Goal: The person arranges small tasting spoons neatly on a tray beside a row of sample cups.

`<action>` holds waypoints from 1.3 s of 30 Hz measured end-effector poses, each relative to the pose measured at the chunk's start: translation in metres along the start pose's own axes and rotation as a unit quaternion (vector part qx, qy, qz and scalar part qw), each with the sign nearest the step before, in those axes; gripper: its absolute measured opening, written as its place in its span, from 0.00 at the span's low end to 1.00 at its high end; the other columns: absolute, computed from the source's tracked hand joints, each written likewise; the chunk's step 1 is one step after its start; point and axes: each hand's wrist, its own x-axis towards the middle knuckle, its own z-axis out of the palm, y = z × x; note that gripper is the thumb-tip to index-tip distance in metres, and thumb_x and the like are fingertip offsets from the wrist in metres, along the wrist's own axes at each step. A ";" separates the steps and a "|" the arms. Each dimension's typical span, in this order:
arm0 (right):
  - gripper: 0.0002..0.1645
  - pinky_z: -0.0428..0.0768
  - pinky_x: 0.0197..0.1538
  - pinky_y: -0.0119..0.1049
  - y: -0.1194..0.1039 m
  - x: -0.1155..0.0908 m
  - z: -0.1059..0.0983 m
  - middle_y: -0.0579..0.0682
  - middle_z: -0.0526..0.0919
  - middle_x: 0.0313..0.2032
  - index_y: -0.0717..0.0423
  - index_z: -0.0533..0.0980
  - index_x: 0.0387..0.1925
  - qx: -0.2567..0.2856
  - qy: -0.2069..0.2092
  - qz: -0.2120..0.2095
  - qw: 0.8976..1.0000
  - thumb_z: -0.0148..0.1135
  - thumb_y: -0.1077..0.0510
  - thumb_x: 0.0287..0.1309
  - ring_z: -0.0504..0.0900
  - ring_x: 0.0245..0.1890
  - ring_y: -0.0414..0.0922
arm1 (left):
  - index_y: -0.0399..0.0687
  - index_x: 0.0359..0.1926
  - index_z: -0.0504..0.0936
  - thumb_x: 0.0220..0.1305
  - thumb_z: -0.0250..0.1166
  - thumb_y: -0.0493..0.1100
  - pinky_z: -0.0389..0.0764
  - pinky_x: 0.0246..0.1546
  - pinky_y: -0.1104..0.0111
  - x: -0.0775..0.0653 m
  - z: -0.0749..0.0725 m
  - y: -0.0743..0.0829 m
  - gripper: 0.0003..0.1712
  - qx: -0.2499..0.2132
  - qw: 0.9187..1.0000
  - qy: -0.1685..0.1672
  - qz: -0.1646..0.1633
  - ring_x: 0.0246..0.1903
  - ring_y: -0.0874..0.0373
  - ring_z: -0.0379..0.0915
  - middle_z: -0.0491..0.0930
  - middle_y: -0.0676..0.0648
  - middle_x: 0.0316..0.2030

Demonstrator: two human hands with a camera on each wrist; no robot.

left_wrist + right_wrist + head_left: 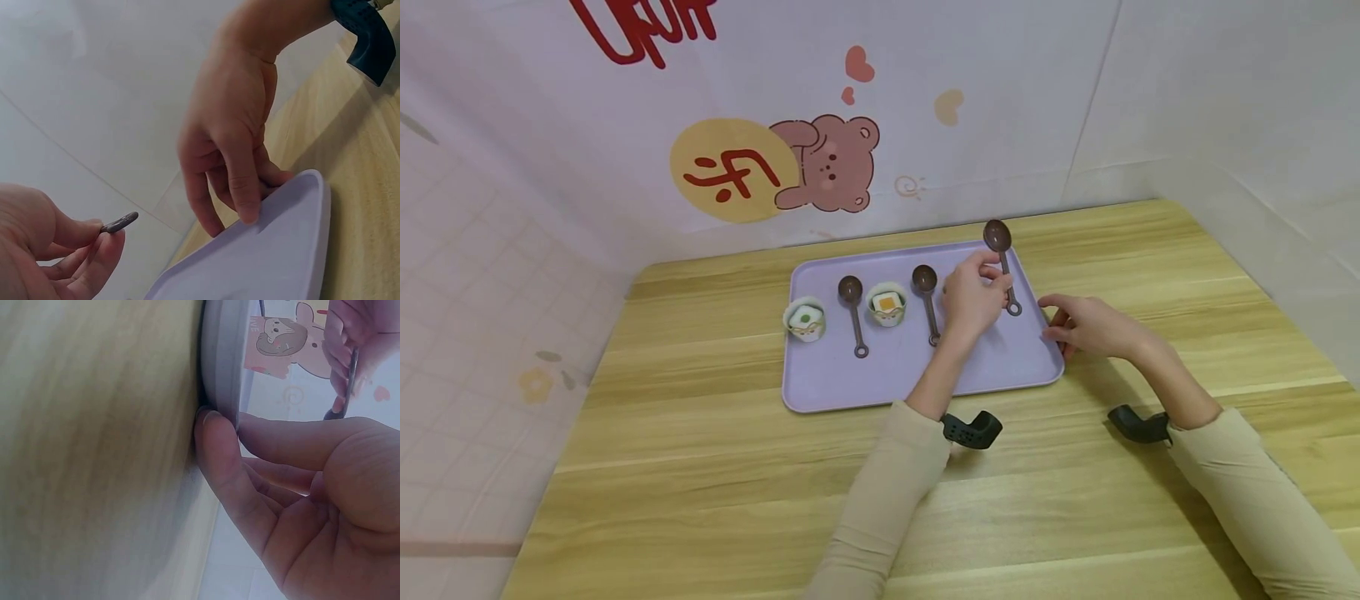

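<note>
My left hand (973, 296) pinches the handle of a brown measuring spoon (997, 236) over the right part of a lilac tray (842, 392). The spoon's bowl points toward the wall; its ringed handle end (128, 220) sticks out past the fingertips in the left wrist view. At the tray's right edge, my right hand (1093, 325) pinches the rim (225, 369) between thumb and fingers. Two more brown measuring spoons (851, 290) (924, 278) lie on the tray, the nearer one to my left hand partly beside its wrist.
Two small patterned cups stand on the tray: one (808, 332) holds a white piece with a green dot, the other (887, 317) a white piece with an orange square. The wooden table (700, 458) meets a printed wall covering (1000, 158) behind the tray.
</note>
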 end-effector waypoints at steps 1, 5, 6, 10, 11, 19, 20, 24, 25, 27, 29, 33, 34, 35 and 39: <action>0.28 0.85 0.29 0.38 0.000 0.000 0.000 0.56 0.84 0.31 0.79 0.62 0.64 0.001 0.000 0.000 1.000 0.59 0.70 0.67 0.84 0.24 0.47 | 0.47 0.52 0.85 0.63 0.71 0.39 0.73 0.52 0.68 0.000 0.001 0.000 0.15 0.014 1.000 0.002 -0.001 0.26 0.67 0.82 0.87 0.57 0.32; 0.29 0.85 0.30 0.39 -0.001 0.000 0.000 0.56 0.84 0.32 0.79 0.62 0.64 0.000 -0.001 0.000 1.000 0.59 0.69 0.67 0.84 0.25 0.47 | 0.51 0.51 0.85 0.64 0.71 0.41 0.69 0.58 0.57 -0.002 0.005 0.000 0.15 0.045 0.999 0.004 -0.012 0.31 0.69 0.79 0.85 0.61 0.30; 0.28 0.85 0.30 0.39 -0.001 0.001 0.000 0.56 0.84 0.32 0.79 0.62 0.64 0.000 -0.001 0.001 1.000 0.59 0.70 0.67 0.84 0.25 0.47 | 0.51 0.51 0.85 0.63 0.72 0.41 0.68 0.59 0.56 -0.002 0.007 -0.001 0.14 0.050 0.999 0.006 -0.014 0.32 0.69 0.78 0.85 0.61 0.30; 0.28 0.85 0.30 0.38 -0.001 0.001 0.000 0.56 0.84 0.32 0.79 0.62 0.64 -0.003 -0.001 0.001 1.000 0.59 0.70 0.67 0.84 0.25 0.47 | 0.52 0.49 0.86 0.62 0.73 0.42 0.64 0.61 0.51 -0.003 0.013 -0.003 0.14 0.065 0.998 0.013 -0.016 0.36 0.68 0.79 0.85 0.62 0.29; 0.28 0.85 0.30 0.38 -0.001 0.001 0.000 0.56 0.84 0.32 0.79 0.62 0.64 -0.004 -0.001 0.000 1.000 0.59 0.70 0.67 0.84 0.24 0.47 | 0.52 0.49 0.86 0.62 0.73 0.41 0.63 0.62 0.49 -0.003 0.015 -0.004 0.14 0.068 0.997 0.016 -0.016 0.37 0.67 0.79 0.85 0.62 0.29; 0.29 0.85 0.30 0.39 -0.001 0.001 -0.001 0.56 0.84 0.31 0.79 0.62 0.64 -0.003 -0.002 -0.001 1.000 0.59 0.70 0.67 0.84 0.24 0.48 | 0.51 0.50 0.87 0.61 0.73 0.41 0.61 0.63 0.46 -0.004 0.022 -0.005 0.16 0.093 0.996 0.016 -0.006 0.39 0.64 0.79 0.85 0.60 0.30; 0.29 0.85 0.30 0.39 -0.001 0.001 -0.001 0.56 0.84 0.31 0.79 0.61 0.64 -0.003 -0.002 0.000 1.000 0.59 0.70 0.67 0.85 0.24 0.48 | 0.50 0.51 0.86 0.61 0.73 0.41 0.62 0.62 0.46 -0.004 0.023 -0.005 0.16 0.097 0.995 0.014 -0.002 0.39 0.64 0.79 0.86 0.60 0.30; 0.29 0.85 0.30 0.40 -0.001 0.001 -0.001 0.56 0.84 0.32 0.79 0.61 0.65 -0.002 -0.003 0.003 1.000 0.59 0.70 0.67 0.85 0.25 0.48 | 0.45 0.53 0.86 0.61 0.72 0.38 0.75 0.52 0.66 -0.004 0.026 -0.007 0.18 0.096 0.995 0.002 0.018 0.36 0.63 0.80 0.87 0.55 0.32; 0.30 0.85 0.30 0.40 0.000 0.000 -0.001 0.56 0.84 0.32 0.79 0.61 0.65 -0.003 -0.004 0.002 1.000 0.59 0.70 0.67 0.85 0.25 0.48 | 0.44 0.53 0.86 0.62 0.72 0.38 0.75 0.49 0.70 -0.004 0.027 -0.007 0.18 0.098 0.995 -0.001 0.021 0.35 0.63 0.80 0.87 0.55 0.32; 0.30 0.85 0.30 0.40 0.000 0.000 -0.001 0.57 0.84 0.32 0.79 0.61 0.65 -0.003 -0.004 0.003 1.000 0.59 0.70 0.67 0.85 0.25 0.48 | 0.42 0.53 0.85 0.62 0.71 0.37 0.77 0.36 0.77 -0.003 0.030 -0.008 0.18 0.096 0.995 -0.006 0.027 0.33 0.63 0.79 0.86 0.53 0.32; 0.30 0.85 0.30 0.40 0.000 0.000 -0.001 0.57 0.84 0.32 0.79 0.61 0.65 -0.003 -0.003 0.002 1.000 0.59 0.70 0.67 0.85 0.25 0.48 | 0.43 0.53 0.85 0.61 0.71 0.36 0.75 0.34 0.79 -0.003 0.032 -0.009 0.18 0.102 0.994 -0.007 0.028 0.32 0.64 0.78 0.86 0.54 0.32; 0.29 0.85 0.29 0.39 0.001 0.000 0.000 0.57 0.84 0.32 0.79 0.62 0.64 -0.005 0.000 -0.001 1.000 0.59 0.71 0.67 0.85 0.24 0.47 | 0.45 0.52 0.86 0.60 0.72 0.36 0.76 0.34 0.77 -0.004 0.038 -0.011 0.17 0.124 0.992 -0.003 0.031 0.31 0.63 0.78 0.85 0.55 0.30; 0.29 0.85 0.29 0.39 0.001 0.000 0.000 0.56 0.84 0.32 0.79 0.62 0.64 -0.005 0.000 -0.001 1.000 0.59 0.71 0.67 0.85 0.24 0.47 | 0.45 0.51 0.86 0.60 0.72 0.37 0.76 0.34 0.76 -0.004 0.039 -0.011 0.16 0.131 0.991 -0.003 0.033 0.31 0.63 0.78 0.84 0.55 0.30; 0.28 0.85 0.29 0.38 0.001 0.001 0.000 0.56 0.84 0.32 0.79 0.62 0.64 -0.006 0.000 -0.003 1.000 0.59 0.71 0.67 0.85 0.24 0.47 | 0.46 0.49 0.87 0.60 0.72 0.37 0.76 0.34 0.75 -0.004 0.040 -0.012 0.15 0.141 0.989 -0.003 0.036 0.31 0.62 0.78 0.83 0.56 0.29; 0.28 0.85 0.29 0.38 0.001 0.001 0.000 0.57 0.84 0.32 0.79 0.62 0.64 -0.007 0.000 -0.005 1.000 0.58 0.71 0.67 0.85 0.24 0.47 | 0.46 0.40 0.87 0.60 0.73 0.39 0.77 0.34 0.71 -0.004 0.044 -0.015 0.06 0.184 0.982 -0.010 0.051 0.33 0.59 0.78 0.79 0.54 0.27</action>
